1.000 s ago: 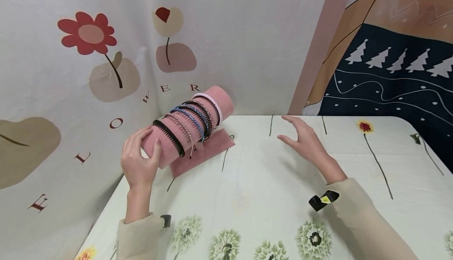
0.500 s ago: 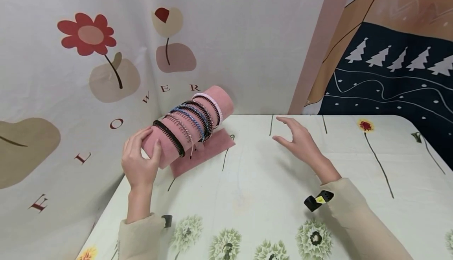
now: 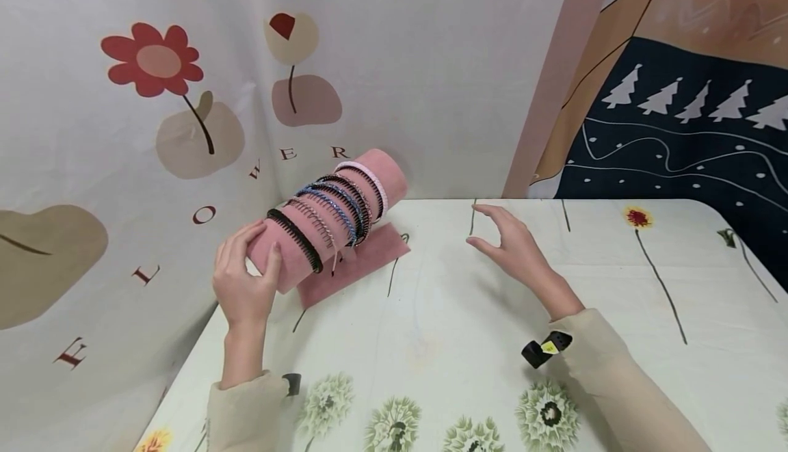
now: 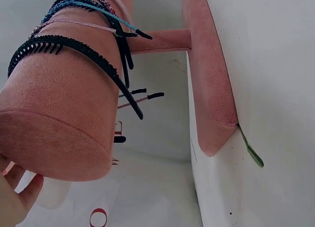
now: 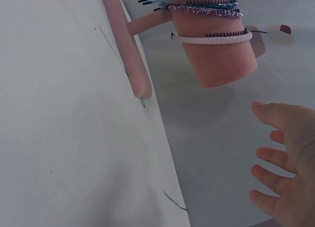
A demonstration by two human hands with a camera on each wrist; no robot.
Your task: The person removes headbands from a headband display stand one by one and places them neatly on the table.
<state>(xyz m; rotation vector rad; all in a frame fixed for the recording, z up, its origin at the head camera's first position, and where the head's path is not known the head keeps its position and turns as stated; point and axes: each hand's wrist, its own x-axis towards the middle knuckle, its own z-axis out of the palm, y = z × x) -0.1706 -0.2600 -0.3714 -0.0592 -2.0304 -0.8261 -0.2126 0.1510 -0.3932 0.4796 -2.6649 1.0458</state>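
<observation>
A pink velvety headband stand [image 3: 389,177] stands at the back left, its thick roll slanting above a flat pink base [image 3: 363,267]. Several toothed headbands circle the roll: a black headband [image 3: 294,240] nearest the left end, a blue headband [image 3: 332,206] among glittery ones, and a pale headband [image 3: 378,185] toward the far end. My left hand [image 3: 243,284] grips the roll's near left end, thumb on one side and fingers on the other. To the right of the stand, my right hand [image 3: 518,250] hovers over the table with thumb and fingers spread, holding nothing.
A white flower-printed cloth covers the table [image 3: 443,342]. Behind it hangs a light printed curtain [image 3: 431,83], close to the stand. A dark tree-patterned fabric [image 3: 695,137] hangs at the right, past the table's edge.
My right hand has drifted a little left toward the stand, its fingers still spread. The left hand, the stand and the headbands stay where they were.
</observation>
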